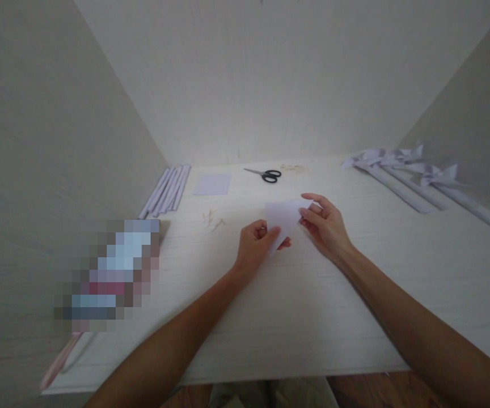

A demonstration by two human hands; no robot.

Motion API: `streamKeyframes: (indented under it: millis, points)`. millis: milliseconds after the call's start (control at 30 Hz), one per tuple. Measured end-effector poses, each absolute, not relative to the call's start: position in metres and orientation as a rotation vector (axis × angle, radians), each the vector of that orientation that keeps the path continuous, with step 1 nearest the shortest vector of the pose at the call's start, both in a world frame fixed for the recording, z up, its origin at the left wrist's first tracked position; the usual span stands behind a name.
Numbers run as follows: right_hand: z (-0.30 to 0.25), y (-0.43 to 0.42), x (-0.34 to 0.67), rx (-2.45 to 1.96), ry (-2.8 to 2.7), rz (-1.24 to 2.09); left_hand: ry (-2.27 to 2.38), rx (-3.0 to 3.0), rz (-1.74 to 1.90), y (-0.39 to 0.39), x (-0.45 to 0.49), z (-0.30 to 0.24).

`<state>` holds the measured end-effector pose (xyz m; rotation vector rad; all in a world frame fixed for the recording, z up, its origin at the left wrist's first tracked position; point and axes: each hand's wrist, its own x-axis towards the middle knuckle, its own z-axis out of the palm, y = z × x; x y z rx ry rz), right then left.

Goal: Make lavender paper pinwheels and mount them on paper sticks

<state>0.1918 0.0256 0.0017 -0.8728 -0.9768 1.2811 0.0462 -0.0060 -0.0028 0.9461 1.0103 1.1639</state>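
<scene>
A small white sheet of paper is held up over the middle of the table, between my two hands. My left hand grips its lower left part, thumb in front and fingers behind. At the upper right corner, my right hand pinches the paper between thumb and fingers. Beyond them lie scissors with black handles, blades pointing left. A flat stack or sheet of square white paper rests to their left.
Several rolled paper tubes lie at the back left. Paper pinwheels on tube sticks lie at the back right. Small tan bits and more tan bits are scattered on the white table. A blurred-out object lies at left. Walls enclose three sides.
</scene>
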Motion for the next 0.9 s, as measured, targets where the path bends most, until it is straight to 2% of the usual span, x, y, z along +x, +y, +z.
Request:
streamKeyframes:
  millis: [300,567,900]
  points:
    - [0.0035,0.0231,0.1914,-0.895,-1.017,1.295,0.794,0.949,1.008,-0.0037,0.0434,-0.0004]
    - [0.0044,0.0216,0.1912,-0.890,-1.005,1.311,0.783,1.055,1.037,-0.0048,0.0448,-0.0001]
    - [0.0064,0.0207,0.1880,-0.829,-0.914,1.497,0.852,1.207,0.955,-0.0062,0.0458,-0.0007]
